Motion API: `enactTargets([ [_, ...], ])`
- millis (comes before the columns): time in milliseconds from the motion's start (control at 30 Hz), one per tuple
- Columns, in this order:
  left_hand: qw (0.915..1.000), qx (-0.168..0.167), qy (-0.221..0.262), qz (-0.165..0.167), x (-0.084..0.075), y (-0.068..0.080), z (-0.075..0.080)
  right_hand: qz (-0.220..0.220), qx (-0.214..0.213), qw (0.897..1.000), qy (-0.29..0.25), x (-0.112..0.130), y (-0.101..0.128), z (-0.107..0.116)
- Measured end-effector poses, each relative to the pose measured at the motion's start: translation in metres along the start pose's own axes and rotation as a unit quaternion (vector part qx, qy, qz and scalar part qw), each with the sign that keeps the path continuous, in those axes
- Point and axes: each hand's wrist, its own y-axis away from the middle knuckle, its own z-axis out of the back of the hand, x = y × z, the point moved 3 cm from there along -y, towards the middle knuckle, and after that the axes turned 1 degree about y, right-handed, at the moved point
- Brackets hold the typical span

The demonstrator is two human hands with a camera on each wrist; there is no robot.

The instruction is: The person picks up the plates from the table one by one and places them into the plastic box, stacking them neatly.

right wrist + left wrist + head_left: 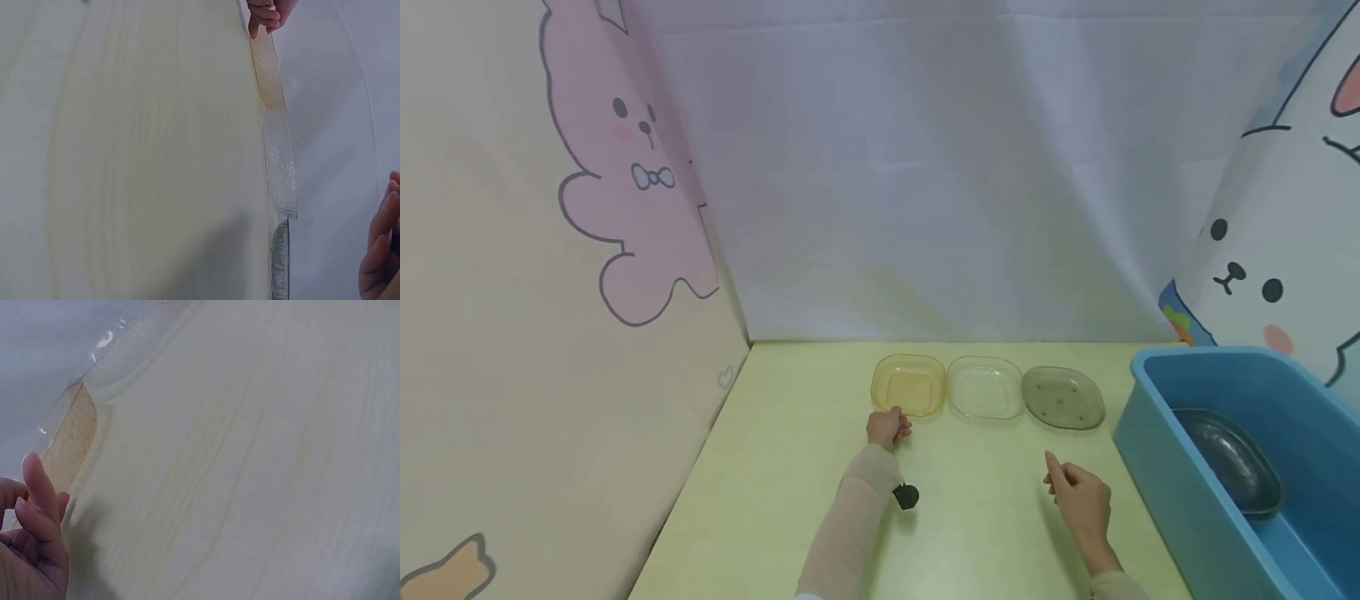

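My left hand [888,427] gripped the yellow plate [909,385] at its near rim; my right hand [1078,496] hovered open, holding nothing, over the table [790,467].

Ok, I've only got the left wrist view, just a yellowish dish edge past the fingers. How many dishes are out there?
Observer: Three in a row on the table: the yellow dish, a clear dish and a grey dish.
Operator: Where's the right hand?
Observer: The right hand is on the near side of the grey dish, apart from it, holding nothing.
Operator: Anything further right?
Observer: A blue tub at the table's right edge, with a dark dish lying inside it.
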Motion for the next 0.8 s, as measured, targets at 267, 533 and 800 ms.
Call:
enactTargets([
  [267,0.9947,-0.047,-0.049,-0.077,-0.009,0.007,0.011,-0.007,0.004,1.0,0.001,-0.004,0.0,-0.001],
  [533,0.9892,-0.021,-0.07,-0.127,-0.02,0.02,0.032,-0.006,-0.013,1.0,-0.001,-0.007,0.002,-0.006],
  [800,0.9824,0.026,-0.105,-0.152,-0.031,0.037,0.056,0.015,-0.008,1.0,0.003,-0.014,-0.009,-0.012],
])
